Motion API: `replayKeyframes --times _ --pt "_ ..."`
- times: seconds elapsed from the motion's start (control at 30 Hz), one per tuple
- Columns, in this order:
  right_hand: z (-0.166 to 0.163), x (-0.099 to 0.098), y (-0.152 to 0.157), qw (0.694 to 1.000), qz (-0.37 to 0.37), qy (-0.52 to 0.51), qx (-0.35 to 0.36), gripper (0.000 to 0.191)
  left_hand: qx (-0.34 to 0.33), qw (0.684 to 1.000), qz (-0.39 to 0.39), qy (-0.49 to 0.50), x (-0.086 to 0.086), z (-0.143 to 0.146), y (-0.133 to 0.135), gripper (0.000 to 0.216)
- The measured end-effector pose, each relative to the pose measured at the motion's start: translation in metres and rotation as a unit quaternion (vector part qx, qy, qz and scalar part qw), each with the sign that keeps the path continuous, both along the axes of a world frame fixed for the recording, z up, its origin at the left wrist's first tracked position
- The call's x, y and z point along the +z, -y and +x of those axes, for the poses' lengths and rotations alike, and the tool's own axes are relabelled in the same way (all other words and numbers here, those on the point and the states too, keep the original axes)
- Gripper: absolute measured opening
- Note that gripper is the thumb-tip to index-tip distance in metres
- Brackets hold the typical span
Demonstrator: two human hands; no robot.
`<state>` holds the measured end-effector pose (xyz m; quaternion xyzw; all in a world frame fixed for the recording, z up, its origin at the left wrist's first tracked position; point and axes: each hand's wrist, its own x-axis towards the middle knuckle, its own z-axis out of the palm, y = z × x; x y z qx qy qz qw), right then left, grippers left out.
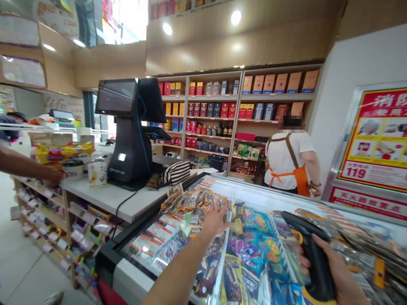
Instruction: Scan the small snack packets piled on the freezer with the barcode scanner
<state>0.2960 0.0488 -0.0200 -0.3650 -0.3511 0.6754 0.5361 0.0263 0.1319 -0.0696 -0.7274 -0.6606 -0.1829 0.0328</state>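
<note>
My left hand (pixel 215 218) reaches forward with fingers spread onto a heap of small snack packets (pixel 190 200) lying on the glass lid of a chest freezer (pixel 152 237). My right hand (pixel 330 267) is closed round the grip of a black and yellow barcode scanner (pixel 307 250), held over the right part of the lid. Colourful ice cream wrappers show through the glass under both hands.
A black checkout terminal (pixel 130 131) and a striped pouch (pixel 176 171) stand on the white counter (pixel 108 197). Another person's arm (pixel 28 167) reaches in from the left near cups and snack bags. A person in an orange apron (pixel 291 163) stands before the goods shelves (pixel 222 114).
</note>
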Motion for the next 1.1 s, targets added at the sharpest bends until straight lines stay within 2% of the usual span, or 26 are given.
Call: replayKeyframes --times 0.23,0.37,0.47,0.53,0.6,0.7,0.87,1.0,1.1 --pt "0.015 -0.001 -0.008 0.998 -0.062 0.002 -0.032 0.02 0.049 0.999 0.009 -0.012 0.003 -0.011 -0.034 0.062" --pt "0.027 0.002 -0.006 0.998 -0.039 0.0 -0.057 0.018 0.06 0.998 0.009 -0.011 0.009 -0.013 -0.046 0.061" --pt "0.033 0.007 0.0 0.997 -0.018 0.005 -0.076 0.018 0.07 0.997 0.031 -0.007 0.016 -0.003 -0.045 0.064" --pt "0.037 0.012 0.005 0.995 -0.036 0.026 -0.088 0.019 0.065 0.995 0.077 -0.01 0.021 0.015 -0.038 0.062" --pt "0.042 0.016 0.011 0.992 -0.057 0.055 -0.098 0.02 0.029 0.995 0.1 0.0 0.025 0.043 -0.026 0.059" --pt "0.053 0.02 0.019 0.988 -0.062 0.096 -0.105 0.022 -0.04 0.995 0.016 0.085 0.026 0.094 -0.005 0.059" --pt "0.071 0.018 0.037 0.978 -0.071 0.144 -0.133 0.027 -0.095 0.981 -0.087 0.142 0.016 0.17 0.016 0.063" --pt "0.078 0.014 0.049 0.977 -0.091 0.132 -0.144 0.025 -0.087 0.97 -0.124 0.188 0.012 0.201 0.021 0.072" --pt "0.078 0.012 0.052 0.975 -0.099 0.122 -0.155 0.023 -0.056 0.962 -0.131 0.232 0.013 0.203 0.018 0.063"
